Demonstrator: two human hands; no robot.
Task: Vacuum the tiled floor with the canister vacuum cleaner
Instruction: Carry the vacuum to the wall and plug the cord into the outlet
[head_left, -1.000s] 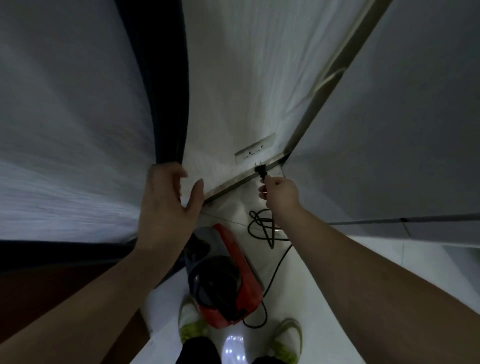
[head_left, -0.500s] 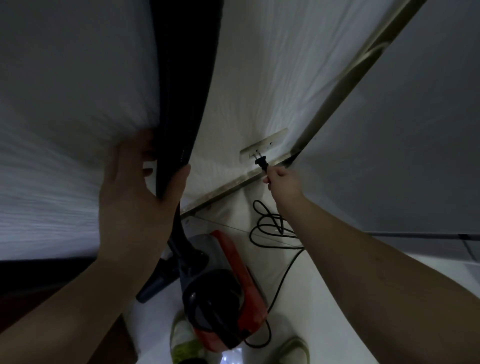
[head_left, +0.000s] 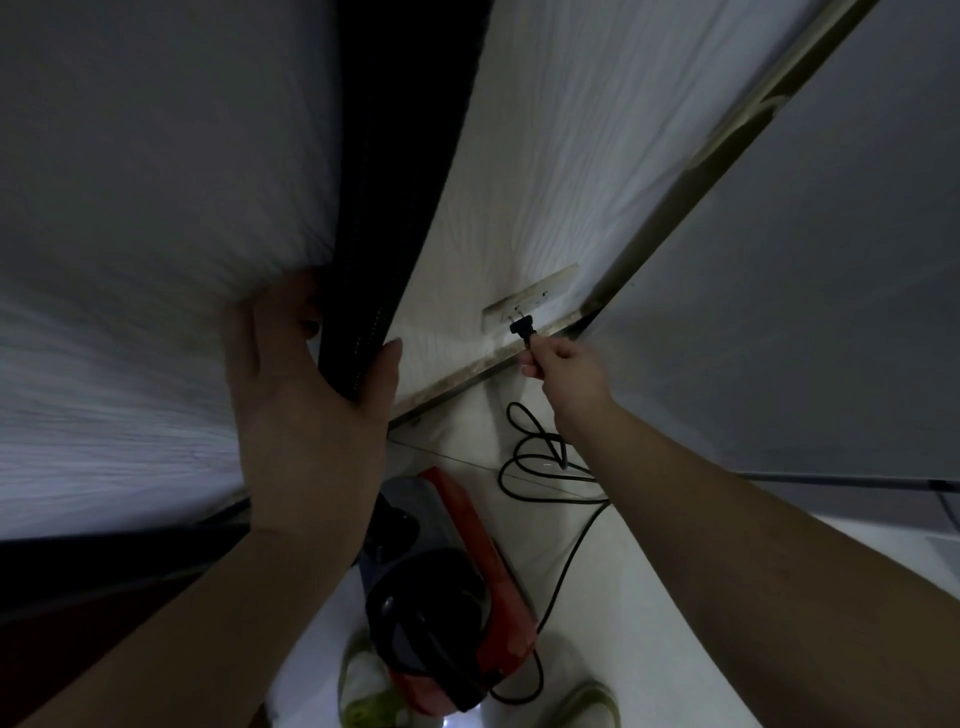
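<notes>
Right hand (head_left: 563, 364) pinches the plug (head_left: 521, 328), now closer to the socket (head_left: 530, 299) at frame centre (prongs not seated), left hand (head_left: 306, 395) gripping the curtain (head_left: 395, 197) aside; vacuum (head_left: 441, 597) unpowered, lower centre.

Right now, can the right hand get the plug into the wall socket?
Probably yes. The right hand pinches the cord just behind the black plug, whose prongs are already at the wall socket. Nothing lies between them, and the left hand holds the dark curtain edge aside.
</notes>
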